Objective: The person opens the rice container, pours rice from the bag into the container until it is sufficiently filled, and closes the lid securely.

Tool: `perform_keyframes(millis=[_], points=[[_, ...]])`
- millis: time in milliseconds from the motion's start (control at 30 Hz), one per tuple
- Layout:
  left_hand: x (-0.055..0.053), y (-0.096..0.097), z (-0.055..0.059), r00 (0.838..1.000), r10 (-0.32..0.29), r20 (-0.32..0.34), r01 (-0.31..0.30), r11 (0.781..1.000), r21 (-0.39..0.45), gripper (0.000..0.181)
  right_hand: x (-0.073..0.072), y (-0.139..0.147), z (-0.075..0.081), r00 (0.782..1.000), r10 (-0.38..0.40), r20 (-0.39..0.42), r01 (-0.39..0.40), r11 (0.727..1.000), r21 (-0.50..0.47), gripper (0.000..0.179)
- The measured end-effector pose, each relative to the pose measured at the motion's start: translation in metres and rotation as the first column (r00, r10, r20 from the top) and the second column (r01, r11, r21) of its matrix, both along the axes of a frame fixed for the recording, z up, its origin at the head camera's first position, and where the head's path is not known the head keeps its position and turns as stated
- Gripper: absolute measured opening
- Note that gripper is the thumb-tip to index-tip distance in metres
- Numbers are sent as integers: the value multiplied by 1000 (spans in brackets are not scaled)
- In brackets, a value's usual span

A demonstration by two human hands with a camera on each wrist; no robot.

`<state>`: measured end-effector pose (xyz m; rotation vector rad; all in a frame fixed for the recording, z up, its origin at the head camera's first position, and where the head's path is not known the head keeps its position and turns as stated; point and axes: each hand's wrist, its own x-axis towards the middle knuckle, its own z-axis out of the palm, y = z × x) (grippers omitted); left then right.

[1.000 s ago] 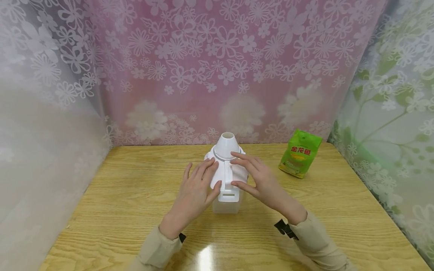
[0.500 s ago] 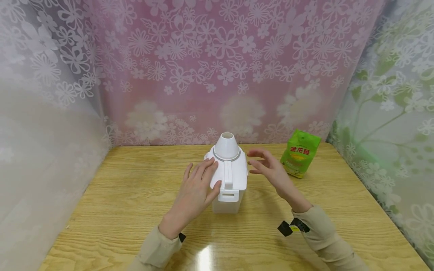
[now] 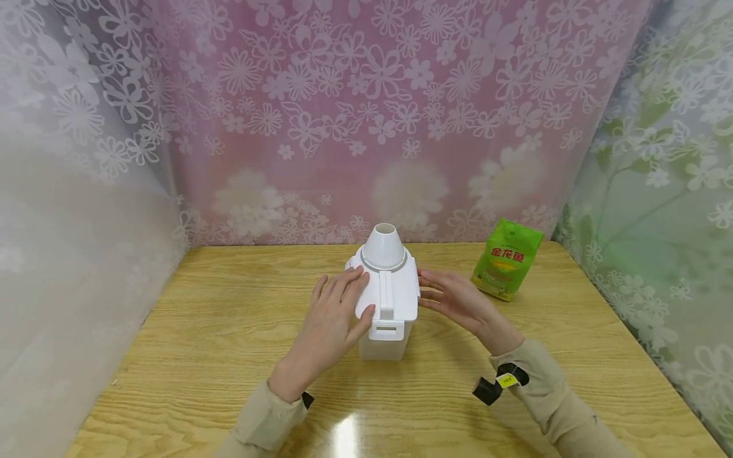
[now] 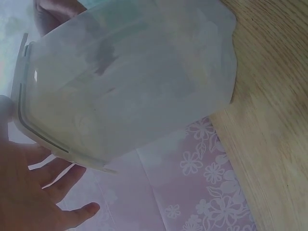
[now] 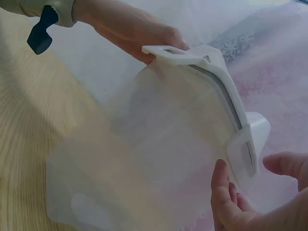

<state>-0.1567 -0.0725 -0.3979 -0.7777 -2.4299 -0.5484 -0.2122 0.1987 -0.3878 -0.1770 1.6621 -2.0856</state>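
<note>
A translucent plastic storage container [image 3: 382, 348] with a white lid [image 3: 404, 298] and a white cone-shaped spout [image 3: 383, 247] stands upright on the table. My left hand [image 3: 328, 318] rests on the lid's left part, fingers spread and fairly straight. At the container's right side, my right hand [image 3: 460, 304] has its fingertips close to the lid's edge. The right wrist view shows a white side latch [image 5: 245, 156] hanging along the container wall, beside the fingers and thumb of that hand. Whether the fingertips touch the latch, I cannot tell.
A green and yellow food bag [image 3: 506, 259] stands at the back right of the wooden table [image 3: 229, 331]. Floral curtains [image 3: 366, 127] close off the back and both sides.
My right hand has moved from over the lid out to the container's right side, then in toward the lid's edge. The left hand and the container have stayed in place.
</note>
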Motion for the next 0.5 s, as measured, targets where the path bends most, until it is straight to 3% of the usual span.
perform_keyframes(millis=[100,300,500], points=[[0,0,0,1000,-6,-12,6,1000,9,48,0,-2,0,999,8,34,-6,999,-40,21],[-2,1,-1,999,-18,-38,19,1000,21,47,-1,-5,1,998,5,62,-3,1000,-29,19],[-3,1,-2,998,-30,-56,32,999,29,49,-1,-6,0,996,-7,92,6,1000,6,42]])
